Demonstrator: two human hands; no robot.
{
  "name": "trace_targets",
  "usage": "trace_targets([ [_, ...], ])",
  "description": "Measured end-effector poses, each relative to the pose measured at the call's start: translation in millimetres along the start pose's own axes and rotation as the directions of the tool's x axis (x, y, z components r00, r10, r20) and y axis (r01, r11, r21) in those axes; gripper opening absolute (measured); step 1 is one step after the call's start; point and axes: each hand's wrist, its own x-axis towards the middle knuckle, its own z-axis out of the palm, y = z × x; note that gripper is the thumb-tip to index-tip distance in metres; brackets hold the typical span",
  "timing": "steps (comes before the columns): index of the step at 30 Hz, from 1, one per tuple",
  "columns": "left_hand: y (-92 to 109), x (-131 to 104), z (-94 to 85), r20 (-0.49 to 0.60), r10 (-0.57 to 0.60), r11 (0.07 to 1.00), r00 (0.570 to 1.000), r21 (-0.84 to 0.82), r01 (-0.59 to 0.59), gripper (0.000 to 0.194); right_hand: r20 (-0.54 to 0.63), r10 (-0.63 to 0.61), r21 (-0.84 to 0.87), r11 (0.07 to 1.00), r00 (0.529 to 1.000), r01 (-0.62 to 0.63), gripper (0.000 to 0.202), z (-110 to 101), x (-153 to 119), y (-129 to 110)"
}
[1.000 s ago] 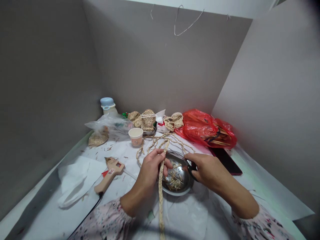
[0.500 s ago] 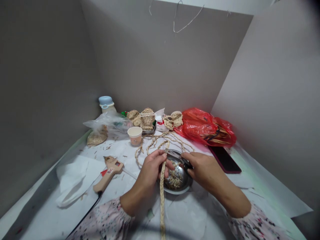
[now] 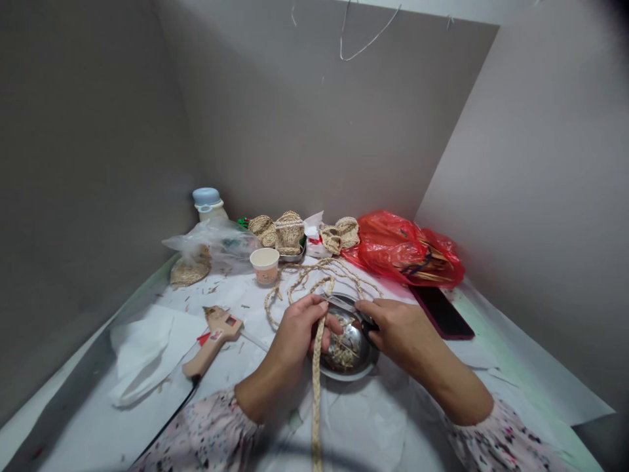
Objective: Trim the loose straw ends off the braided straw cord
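A pale braided straw cord [image 3: 317,387] runs up from the lower edge through my left hand [image 3: 299,331], whose thumb and fingers pinch it. Beyond the hand the cord curls back and lies in loose loops on the table. My right hand [image 3: 400,328] is closed round dark-handled scissors [image 3: 339,301]; their blades point left, at the cord just above my left fingertips. Whether the blades touch the cord is too small to tell. Under both hands stands a metal bowl [image 3: 351,375] with straw clippings [image 3: 343,354] inside.
To the left lie a glue gun [image 3: 213,344] with a black cable and crumpled white paper [image 3: 142,347]. A paper cup [image 3: 265,265], woven straw pieces [image 3: 289,233], a clear plastic bag [image 3: 221,239] and a blue-lidded bottle [image 3: 209,202] stand behind. At right are a red bag [image 3: 393,246] and a phone [image 3: 442,313].
The hanging part of the cord has shifted slightly left at its lower end. Both hands keep nearly the same place and grip.
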Motion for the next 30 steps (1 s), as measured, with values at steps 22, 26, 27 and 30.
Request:
trace_targets([
  [22,-2.7,3.3,-1.3,0.019,-0.005,0.999,1.0,0.05,0.004,0.01,-0.029,-0.006,0.018,1.0,1.0,0.006,0.022,5.9,0.5,-2.7],
  [26,-2.7,3.2,-0.9,0.01,-0.007,0.999,1.0,0.052,0.006,0.011,-0.026,-0.013,0.034,0.999,1.0,0.014,0.017,6.8,0.6,-1.9],
  [27,-2.6,3.2,-0.8,0.008,-0.008,0.999,1.0,0.052,0.008,0.011,-0.027,-0.014,0.041,0.999,1.0,0.015,0.015,6.8,0.6,-2.0],
  [30,-1.8,3.3,-0.5,0.005,-0.014,0.999,1.0,0.047,0.014,0.012,-0.032,-0.014,0.057,0.998,0.999,0.015,0.013,7.4,0.7,-2.4],
])
